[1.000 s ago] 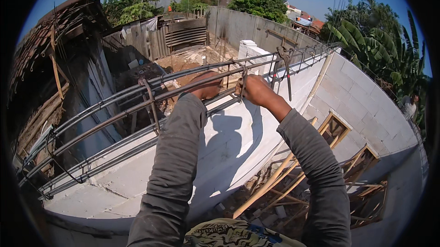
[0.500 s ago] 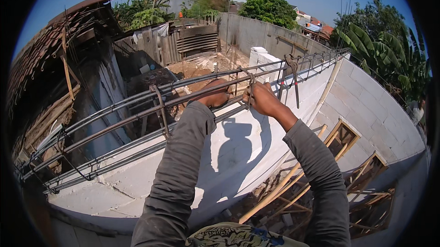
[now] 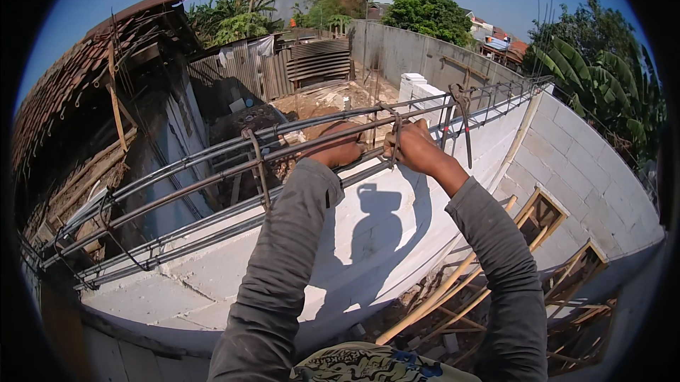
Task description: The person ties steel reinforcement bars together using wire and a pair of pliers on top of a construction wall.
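A long cage of steel reinforcing bars (image 3: pixel 219 169) lies along the top of a white block wall (image 3: pixel 191 286). My left hand (image 3: pixel 334 145) reaches between its bars with curled fingers, partly hidden by a bar. Close beside it, my right hand (image 3: pixel 419 149) is closed with its fingers pinched together, at a bent steel stirrup (image 3: pixel 397 132). Whatever is pinched in either hand is too small or too hidden to make out. A pair of pincers (image 3: pixel 462 116) with red marks on the handles hangs on the bars just right of my right hand.
Another stirrup (image 3: pixel 260 166) stands on the cage to the left. Wooden poles (image 3: pixel 443 290) lean below at the right, near timber frames (image 3: pixel 542 215) in a block wall. A tiled roof (image 3: pixel 64 109) rises at the left. White blocks (image 3: pixel 418 89) are stacked beyond the cage.
The whole view has shifted slightly, so the scene sits a little further right and lower. Both hands stay at the same stirrup, with the right hand's grip turned slightly.
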Tool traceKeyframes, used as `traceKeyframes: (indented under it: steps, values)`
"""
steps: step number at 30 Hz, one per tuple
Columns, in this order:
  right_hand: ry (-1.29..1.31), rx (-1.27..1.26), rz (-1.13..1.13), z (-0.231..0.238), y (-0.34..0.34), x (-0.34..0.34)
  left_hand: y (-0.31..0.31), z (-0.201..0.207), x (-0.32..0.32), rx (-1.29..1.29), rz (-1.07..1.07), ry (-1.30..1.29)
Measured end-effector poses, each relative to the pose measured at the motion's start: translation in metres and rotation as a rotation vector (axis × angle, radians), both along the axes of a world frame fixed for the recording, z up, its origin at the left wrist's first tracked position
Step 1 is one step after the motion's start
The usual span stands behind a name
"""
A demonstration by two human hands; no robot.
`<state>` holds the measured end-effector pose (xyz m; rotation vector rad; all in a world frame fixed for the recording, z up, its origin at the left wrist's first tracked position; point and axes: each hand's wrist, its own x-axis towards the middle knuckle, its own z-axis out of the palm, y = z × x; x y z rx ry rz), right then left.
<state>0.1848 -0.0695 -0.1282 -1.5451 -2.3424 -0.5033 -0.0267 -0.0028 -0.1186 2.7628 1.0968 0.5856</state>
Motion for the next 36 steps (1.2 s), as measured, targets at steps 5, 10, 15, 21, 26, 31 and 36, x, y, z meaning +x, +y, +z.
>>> traceKeyframes:
  steps: [5,10,15,21,26,31,36]
  values:
    - [0.011,0.093,-0.005,-0.02,0.007,0.013,-0.019,0.004,0.017,-0.011,-0.044,-0.084]
    - [0.088,0.109,0.008,-0.015,0.002,0.002,-0.018,-0.017,0.027,-0.01,0.033,-0.279]
    - [0.104,0.116,0.037,-0.017,0.008,0.003,0.006,-0.031,0.026,-0.174,0.155,-0.359]
    - [0.043,0.096,-0.047,-0.017,0.003,0.004,-0.006,-0.021,0.026,-0.079,0.095,-0.272]
    - [0.186,0.082,0.021,-0.024,0.004,0.006,-0.017,-0.022,0.029,-0.047,0.089,-0.281]
    - [0.277,0.049,0.077,-0.015,0.003,0.002,-0.027,-0.031,0.028,-0.104,0.027,-0.35]
    - [0.337,-0.004,0.121,-0.014,0.004,-0.002,-0.029,-0.037,0.027,-0.132,0.0,-0.435]
